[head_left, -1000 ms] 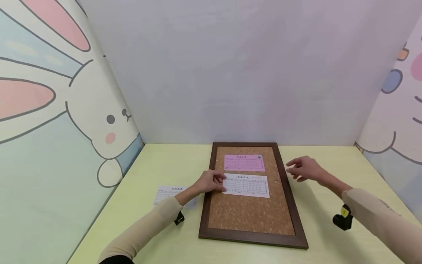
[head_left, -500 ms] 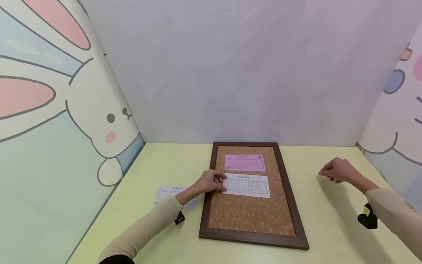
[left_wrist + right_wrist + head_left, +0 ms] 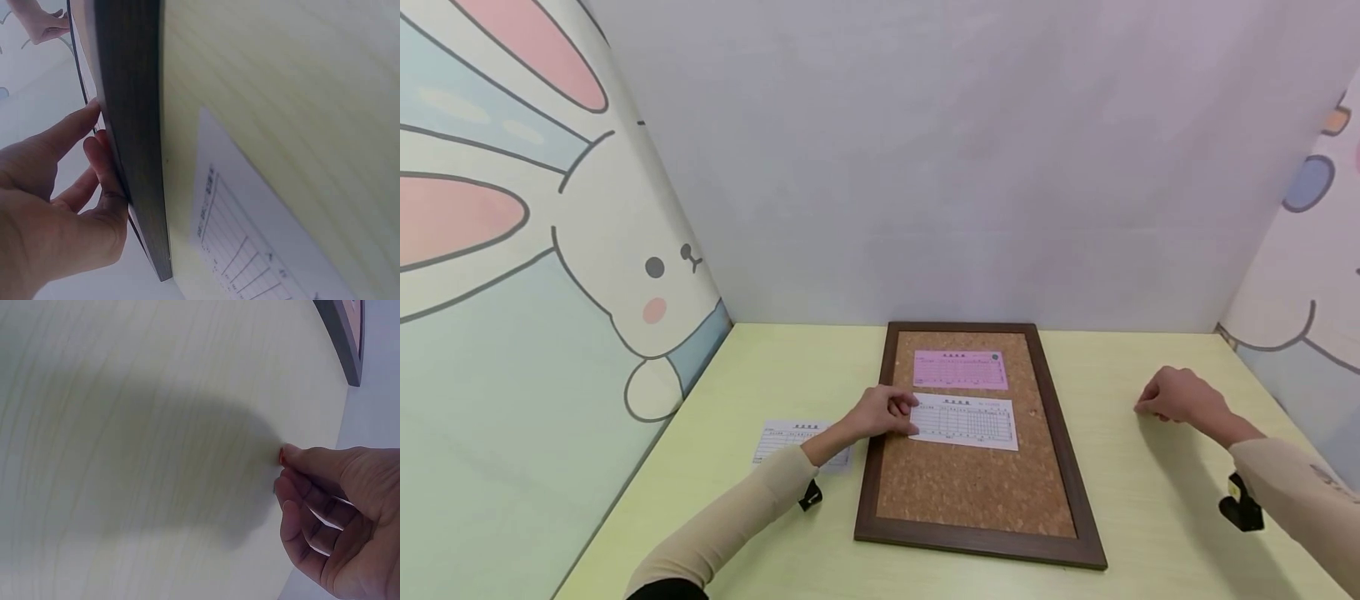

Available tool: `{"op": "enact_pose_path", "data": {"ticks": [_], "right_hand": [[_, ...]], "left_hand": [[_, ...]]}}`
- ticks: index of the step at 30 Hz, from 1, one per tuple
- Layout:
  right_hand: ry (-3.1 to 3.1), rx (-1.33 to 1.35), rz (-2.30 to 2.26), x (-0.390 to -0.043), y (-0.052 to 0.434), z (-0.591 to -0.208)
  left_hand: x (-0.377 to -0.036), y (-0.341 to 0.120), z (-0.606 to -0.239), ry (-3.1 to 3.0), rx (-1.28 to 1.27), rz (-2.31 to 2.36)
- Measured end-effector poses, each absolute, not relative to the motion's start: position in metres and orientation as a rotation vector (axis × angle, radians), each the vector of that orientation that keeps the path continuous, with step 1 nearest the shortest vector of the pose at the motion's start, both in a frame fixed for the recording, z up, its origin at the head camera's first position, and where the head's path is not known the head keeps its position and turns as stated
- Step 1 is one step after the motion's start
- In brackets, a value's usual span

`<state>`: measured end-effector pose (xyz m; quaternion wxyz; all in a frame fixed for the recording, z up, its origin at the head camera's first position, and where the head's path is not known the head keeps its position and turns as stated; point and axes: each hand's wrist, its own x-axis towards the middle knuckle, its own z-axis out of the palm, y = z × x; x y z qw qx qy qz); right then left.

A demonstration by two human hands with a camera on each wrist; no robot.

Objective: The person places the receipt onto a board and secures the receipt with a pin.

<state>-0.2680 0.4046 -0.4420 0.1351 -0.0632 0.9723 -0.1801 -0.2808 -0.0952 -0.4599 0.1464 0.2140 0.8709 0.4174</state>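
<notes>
A white printed form (image 3: 970, 423) lies on a cork board (image 3: 973, 492) with a dark brown wooden frame. My left hand (image 3: 887, 411) reaches over the frame and presses the form's left edge, thumb and forefinger spread along it. In the left wrist view its fingertips (image 3: 94, 111) sit just past the frame's edge. Above the form lies a pink form (image 3: 960, 370). Right of the board, my right hand (image 3: 1183, 396) is low over the table. In the right wrist view its thumb and forefinger pinch a small red thing (image 3: 282, 455), mostly hidden by the fingertips.
A second white form (image 3: 781, 437) lies on the pale yellow table (image 3: 797, 367) left of the board, partly under my left forearm. A grey wall (image 3: 880, 167) stands behind the table, with cartoon-painted walls at both sides.
My right hand has moved right, away from the board's edge and down to the table; its fingertips have closed where a small thing lay. My left hand stays on the white form.
</notes>
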Motion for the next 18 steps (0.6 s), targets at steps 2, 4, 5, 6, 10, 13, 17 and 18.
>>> {"op": "enact_pose_path", "data": {"ticks": [2, 4, 5, 6, 10, 13, 17, 18], "right_hand": [[2.827, -0.195, -0.512, -0.267, 0.404, -0.442], [2.839, -0.215, -0.509, -0.267, 0.403, -0.442], [2.843, -0.222, -0.509, -0.266, 0.402, -0.443], [2.847, -0.230, -0.513, -0.265, 0.401, -0.443], [2.862, -0.264, -0.540, -0.262, 0.394, -0.440], [2.884, -0.313, -0.578, -0.260, 0.385, -0.435], [2.903, -0.397, -0.621, -0.261, 0.366, -0.429], [2.900, -0.417, -0.632, -0.262, 0.360, -0.428]], "left_hand": [[-0.280, -0.095, -0.459, 2.506, 0.616, 1.204], [-0.280, -0.095, -0.459, 2.506, 0.613, 1.203], [-0.279, -0.095, -0.459, 2.505, 0.612, 1.205], [-0.279, -0.095, -0.459, 2.504, 0.611, 1.203], [-0.279, -0.094, -0.459, 2.506, 0.615, 1.199], [-0.280, -0.094, -0.459, 2.508, 0.622, 1.195], [-0.281, -0.095, -0.460, 2.515, 0.622, 1.191], [-0.281, -0.095, -0.460, 2.518, 0.621, 1.191]]}}
